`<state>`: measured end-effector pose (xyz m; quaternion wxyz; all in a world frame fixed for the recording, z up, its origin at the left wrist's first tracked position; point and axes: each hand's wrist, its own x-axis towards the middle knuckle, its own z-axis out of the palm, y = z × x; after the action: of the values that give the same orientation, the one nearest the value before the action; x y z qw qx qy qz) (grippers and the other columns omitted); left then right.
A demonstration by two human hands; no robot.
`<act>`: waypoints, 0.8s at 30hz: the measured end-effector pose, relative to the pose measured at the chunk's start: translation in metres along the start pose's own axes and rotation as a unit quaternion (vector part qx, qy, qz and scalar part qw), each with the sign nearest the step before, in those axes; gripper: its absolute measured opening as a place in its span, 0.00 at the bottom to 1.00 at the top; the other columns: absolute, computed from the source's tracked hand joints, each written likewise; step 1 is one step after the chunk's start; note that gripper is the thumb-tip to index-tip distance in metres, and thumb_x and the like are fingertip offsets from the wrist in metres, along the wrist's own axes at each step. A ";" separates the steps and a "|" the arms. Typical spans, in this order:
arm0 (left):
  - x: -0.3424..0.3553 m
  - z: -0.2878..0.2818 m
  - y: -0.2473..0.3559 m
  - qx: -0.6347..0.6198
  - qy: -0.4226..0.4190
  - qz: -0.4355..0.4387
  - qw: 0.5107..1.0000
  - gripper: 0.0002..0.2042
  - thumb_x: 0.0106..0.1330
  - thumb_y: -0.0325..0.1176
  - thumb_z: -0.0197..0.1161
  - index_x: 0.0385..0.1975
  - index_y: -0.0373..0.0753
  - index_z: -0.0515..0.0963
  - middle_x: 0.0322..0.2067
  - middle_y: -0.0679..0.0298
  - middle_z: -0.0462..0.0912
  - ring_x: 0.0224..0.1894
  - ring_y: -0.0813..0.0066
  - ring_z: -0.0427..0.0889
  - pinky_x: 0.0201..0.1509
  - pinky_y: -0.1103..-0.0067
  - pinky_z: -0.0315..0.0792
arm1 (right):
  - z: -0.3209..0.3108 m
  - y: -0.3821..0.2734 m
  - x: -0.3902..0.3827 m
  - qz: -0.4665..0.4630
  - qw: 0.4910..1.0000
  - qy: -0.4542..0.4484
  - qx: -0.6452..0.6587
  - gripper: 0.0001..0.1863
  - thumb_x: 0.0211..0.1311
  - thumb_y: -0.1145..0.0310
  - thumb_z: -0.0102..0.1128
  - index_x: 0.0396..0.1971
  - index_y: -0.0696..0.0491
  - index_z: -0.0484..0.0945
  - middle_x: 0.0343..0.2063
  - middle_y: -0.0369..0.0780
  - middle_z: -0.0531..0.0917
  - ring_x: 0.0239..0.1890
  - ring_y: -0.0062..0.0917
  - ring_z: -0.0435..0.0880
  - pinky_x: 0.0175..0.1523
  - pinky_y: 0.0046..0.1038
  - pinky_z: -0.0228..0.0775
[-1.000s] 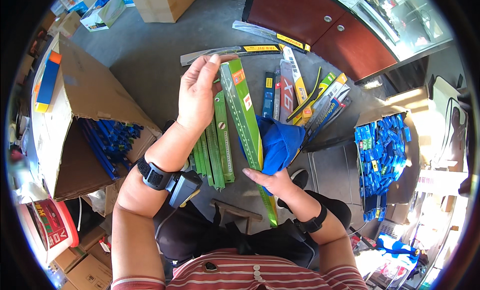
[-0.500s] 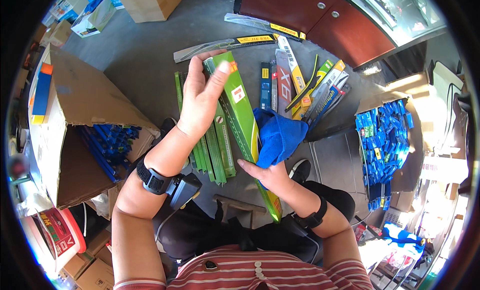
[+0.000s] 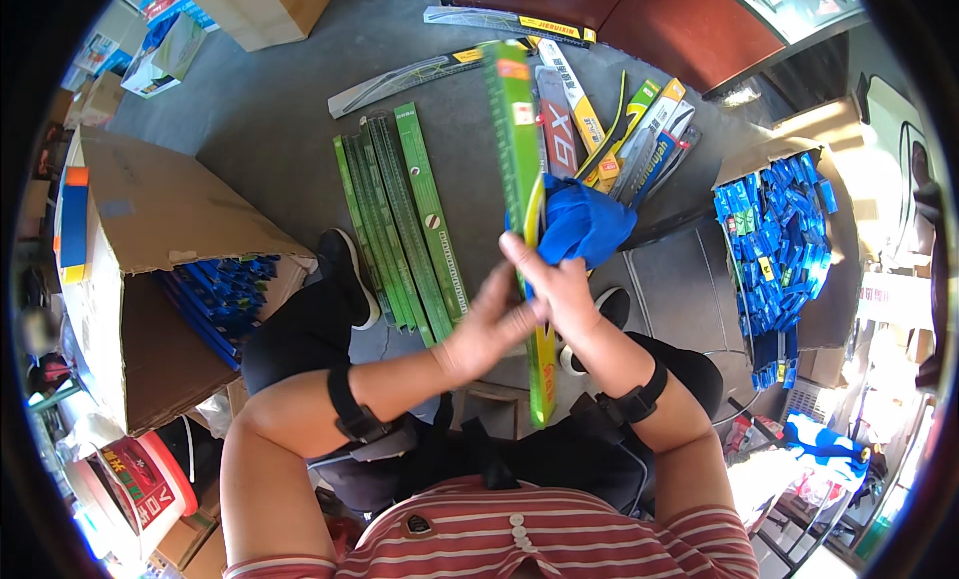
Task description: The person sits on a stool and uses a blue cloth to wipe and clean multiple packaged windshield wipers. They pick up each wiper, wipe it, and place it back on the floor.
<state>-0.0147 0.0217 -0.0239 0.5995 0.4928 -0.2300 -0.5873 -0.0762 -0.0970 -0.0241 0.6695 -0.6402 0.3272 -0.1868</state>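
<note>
My right hand (image 3: 567,297) is closed around a long green and yellow wiper blade box (image 3: 518,144), held upright with its lower end toward my lap. A blue cloth (image 3: 582,217) is bunched in the same hand against the box's right side. My left hand (image 3: 491,327) is beside the lower half of the box, with fingers apart and somewhat blurred. Whether its fingertips touch the box I cannot make out. Several similar green boxes (image 3: 432,219) lie side by side on the floor, left of the held one.
More wiper packages (image 3: 589,104) in yellow, grey and blue lie fanned beyond my hands. At left, an open carton (image 3: 190,204) holds blue packages; another carton (image 3: 844,249) at right is filled with them. A dark red cabinet (image 3: 689,34) stands at the far side. A bucket (image 3: 150,484) sits lower left.
My left hand has come down from the box's upper end to its lower half, near my right hand. The box has swung more upright, uncovering more of the green boxes on the floor.
</note>
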 end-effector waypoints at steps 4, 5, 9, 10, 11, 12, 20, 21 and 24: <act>-0.008 0.013 -0.034 0.192 0.039 -0.002 0.981 0.29 0.60 0.36 0.64 0.55 0.33 0.57 0.44 0.60 0.71 0.48 0.73 0.72 0.45 0.77 0.71 | -0.003 -0.007 0.003 0.052 0.979 0.110 0.164 0.18 0.59 0.57 0.62 0.38 0.58 0.78 0.32 0.33 0.79 0.34 0.14 0.75 0.41 0.18 0.66; 0.001 0.008 -0.035 0.289 0.070 -0.035 0.954 0.23 0.60 0.33 0.64 0.51 0.33 0.62 0.39 0.61 0.75 0.43 0.74 0.75 0.40 0.79 0.72 | -0.008 -0.004 0.003 0.064 0.976 0.118 0.169 0.17 0.59 0.57 0.62 0.38 0.57 0.78 0.34 0.33 0.79 0.35 0.13 0.74 0.41 0.18 0.66; 0.039 -0.022 -0.069 0.052 0.172 0.072 0.981 0.14 0.60 0.28 0.62 0.43 0.33 0.68 0.32 0.64 0.79 0.30 0.79 0.76 0.34 0.79 0.71 | -0.034 -0.006 0.007 0.049 0.964 0.112 0.237 0.19 0.62 0.60 0.57 0.48 0.56 0.71 0.44 0.38 0.79 0.43 0.25 0.80 0.48 0.27 0.71; 0.048 -0.033 -0.069 0.084 0.191 0.010 0.978 0.15 0.59 0.29 0.63 0.42 0.30 0.68 0.33 0.61 0.79 0.33 0.77 0.76 0.38 0.77 0.72 | -0.046 -0.016 0.004 0.050 0.958 0.123 0.254 0.24 0.62 0.57 0.56 0.51 0.58 0.69 0.46 0.43 0.78 0.43 0.32 0.81 0.49 0.33 0.72; 0.058 -0.050 -0.067 0.114 0.208 -0.052 0.970 0.16 0.57 0.29 0.64 0.41 0.28 0.69 0.34 0.58 0.79 0.36 0.75 0.77 0.41 0.76 0.73 | -0.061 -0.028 0.000 0.040 0.958 0.123 0.257 0.26 0.62 0.55 0.55 0.53 0.58 0.68 0.45 0.44 0.79 0.42 0.36 0.82 0.48 0.35 0.73; 0.069 -0.070 -0.070 0.140 0.217 -0.084 0.962 0.15 0.58 0.30 0.63 0.41 0.28 0.69 0.34 0.57 0.79 0.35 0.73 0.77 0.40 0.75 0.73 | -0.076 -0.040 -0.009 0.040 0.957 0.120 0.260 0.26 0.63 0.54 0.53 0.53 0.59 0.67 0.45 0.46 0.79 0.42 0.38 0.81 0.49 0.36 0.73; 0.139 -0.180 -0.154 0.239 0.323 -0.252 0.880 0.23 0.64 0.36 0.59 0.53 0.28 0.65 0.43 0.52 0.76 0.41 0.58 0.78 0.42 0.65 0.72 | -0.131 -0.074 -0.054 0.073 0.933 0.135 0.327 0.27 0.66 0.54 0.43 0.52 0.63 0.66 0.42 0.50 0.79 0.39 0.43 0.82 0.45 0.37 0.72; 0.144 -0.183 -0.172 0.267 0.355 -0.242 0.863 0.22 0.64 0.36 0.58 0.52 0.28 0.65 0.43 0.51 0.76 0.42 0.57 0.78 0.42 0.64 0.72 | -0.134 -0.072 -0.055 0.104 0.933 0.139 0.315 0.29 0.65 0.53 0.43 0.53 0.64 0.65 0.43 0.50 0.78 0.41 0.39 0.80 0.47 0.36 0.70; 0.147 -0.180 -0.198 0.293 0.400 -0.237 0.835 0.24 0.63 0.35 0.58 0.54 0.26 0.63 0.50 0.44 0.71 0.51 0.49 0.73 0.50 0.61 0.70 | -0.143 -0.069 -0.055 0.154 0.942 0.148 0.258 0.33 0.65 0.48 0.40 0.55 0.64 0.63 0.44 0.51 0.78 0.40 0.39 0.80 0.45 0.36 0.70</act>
<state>0.0746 -0.0233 -0.3121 0.3090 0.8768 -0.0080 -0.3684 -0.2004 -0.1733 0.0595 0.7763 -0.3528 0.4575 -0.2522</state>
